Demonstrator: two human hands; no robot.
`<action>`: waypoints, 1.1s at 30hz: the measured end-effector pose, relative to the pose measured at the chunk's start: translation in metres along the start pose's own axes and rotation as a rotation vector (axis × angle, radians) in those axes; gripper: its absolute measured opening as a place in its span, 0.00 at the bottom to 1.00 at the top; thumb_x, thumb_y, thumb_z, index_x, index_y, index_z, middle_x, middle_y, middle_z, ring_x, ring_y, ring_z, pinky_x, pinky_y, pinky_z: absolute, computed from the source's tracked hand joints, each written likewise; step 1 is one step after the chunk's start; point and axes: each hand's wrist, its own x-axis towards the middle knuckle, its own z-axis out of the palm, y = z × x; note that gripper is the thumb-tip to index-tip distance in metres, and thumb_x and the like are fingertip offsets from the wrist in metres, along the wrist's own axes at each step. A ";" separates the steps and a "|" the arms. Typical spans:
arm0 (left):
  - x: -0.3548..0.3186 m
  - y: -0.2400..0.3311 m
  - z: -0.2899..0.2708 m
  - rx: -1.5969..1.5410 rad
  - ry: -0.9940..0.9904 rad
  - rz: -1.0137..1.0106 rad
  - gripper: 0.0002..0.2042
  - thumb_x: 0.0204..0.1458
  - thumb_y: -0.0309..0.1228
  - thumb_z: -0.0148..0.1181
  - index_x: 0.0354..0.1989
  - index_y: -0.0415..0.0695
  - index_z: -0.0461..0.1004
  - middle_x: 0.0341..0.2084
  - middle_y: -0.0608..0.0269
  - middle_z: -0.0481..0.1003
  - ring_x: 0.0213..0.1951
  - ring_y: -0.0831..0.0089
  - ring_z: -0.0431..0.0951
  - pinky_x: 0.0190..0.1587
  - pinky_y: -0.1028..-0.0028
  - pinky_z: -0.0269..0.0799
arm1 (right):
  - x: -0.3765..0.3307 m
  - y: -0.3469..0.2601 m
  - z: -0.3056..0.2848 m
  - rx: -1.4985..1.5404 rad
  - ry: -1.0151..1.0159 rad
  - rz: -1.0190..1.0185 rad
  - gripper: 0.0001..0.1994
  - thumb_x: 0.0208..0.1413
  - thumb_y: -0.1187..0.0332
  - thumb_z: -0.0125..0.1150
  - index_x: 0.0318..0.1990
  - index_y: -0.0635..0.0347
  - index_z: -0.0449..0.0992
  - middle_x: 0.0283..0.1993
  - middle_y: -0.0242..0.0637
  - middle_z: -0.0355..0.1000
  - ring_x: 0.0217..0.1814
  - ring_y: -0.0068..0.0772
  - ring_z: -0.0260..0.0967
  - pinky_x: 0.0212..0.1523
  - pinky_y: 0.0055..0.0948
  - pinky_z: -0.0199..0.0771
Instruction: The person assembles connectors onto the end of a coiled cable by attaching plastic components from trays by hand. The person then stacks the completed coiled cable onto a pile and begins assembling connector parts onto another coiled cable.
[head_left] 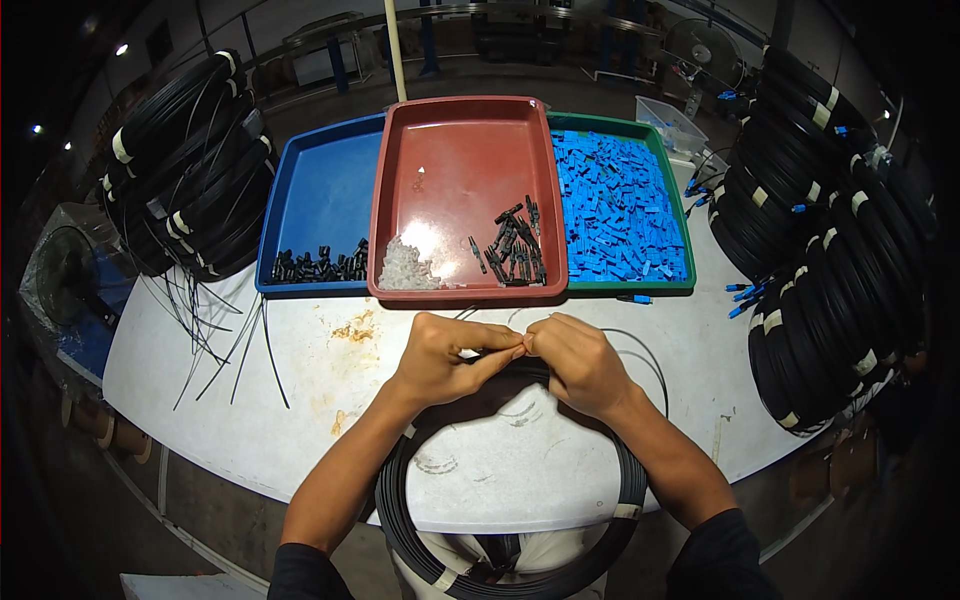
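My left hand (452,352) and my right hand (577,360) meet fingertip to fingertip over the white table (300,420), both pinching the thin end of a black cable (527,348). That end belongs to a coil of black cable (400,520) lying at the table's near edge, bound with white tape. What sits between the fingertips is too small to make out. Just beyond the hands stands a red tray (465,150) holding small black parts (512,250) and a pile of clear parts (405,268).
A blue tray (320,190) with black pieces (318,266) sits left of the red one; a green tray (680,215) full of blue connectors (620,205) sits right. Stacked black cable coils (190,160) stand far left, more coils (830,240) right. Loose cable offcuts (225,340) lie left.
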 end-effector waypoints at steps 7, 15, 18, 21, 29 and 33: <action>-0.002 -0.008 0.000 0.085 0.009 0.155 0.07 0.47 0.19 0.71 0.35 0.36 0.85 0.32 0.53 0.85 0.30 0.71 0.86 0.36 0.76 0.83 | -0.002 0.004 0.006 0.068 -0.011 0.090 0.08 0.44 0.85 0.60 0.32 0.66 0.70 0.30 0.43 0.69 0.32 0.46 0.70 0.34 0.39 0.73; -0.001 -0.001 -0.001 0.106 -0.009 0.217 0.08 0.47 0.19 0.72 0.36 0.35 0.85 0.33 0.51 0.85 0.33 0.68 0.87 0.38 0.74 0.84 | -0.003 -0.005 0.006 0.306 0.029 0.303 0.09 0.46 0.88 0.55 0.33 0.67 0.70 0.30 0.46 0.70 0.32 0.49 0.72 0.36 0.41 0.74; 0.000 -0.003 -0.001 0.064 -0.016 0.121 0.08 0.47 0.19 0.72 0.36 0.37 0.86 0.33 0.52 0.85 0.33 0.68 0.87 0.39 0.74 0.83 | -0.003 -0.003 0.007 0.243 0.004 0.281 0.10 0.46 0.90 0.54 0.34 0.67 0.69 0.29 0.47 0.69 0.33 0.51 0.72 0.36 0.43 0.74; -0.001 -0.009 -0.001 -0.008 -0.005 0.057 0.08 0.47 0.19 0.71 0.37 0.37 0.86 0.33 0.52 0.85 0.33 0.69 0.87 0.38 0.74 0.83 | -0.002 -0.001 0.007 0.125 0.017 0.183 0.10 0.44 0.88 0.56 0.34 0.67 0.69 0.28 0.47 0.68 0.32 0.51 0.71 0.36 0.43 0.73; -0.001 -0.006 0.000 -0.078 -0.010 -0.089 0.08 0.48 0.20 0.71 0.37 0.37 0.86 0.32 0.52 0.85 0.30 0.70 0.86 0.35 0.77 0.82 | -0.003 0.003 0.007 -0.003 0.071 0.027 0.11 0.41 0.85 0.60 0.33 0.65 0.69 0.28 0.44 0.68 0.30 0.47 0.70 0.34 0.41 0.72; -0.002 -0.010 0.002 -0.027 0.014 0.092 0.08 0.47 0.20 0.71 0.37 0.38 0.86 0.32 0.54 0.85 0.30 0.71 0.86 0.34 0.77 0.82 | -0.005 -0.001 0.007 0.145 0.050 0.155 0.08 0.46 0.86 0.60 0.33 0.66 0.70 0.28 0.44 0.71 0.31 0.48 0.72 0.34 0.41 0.74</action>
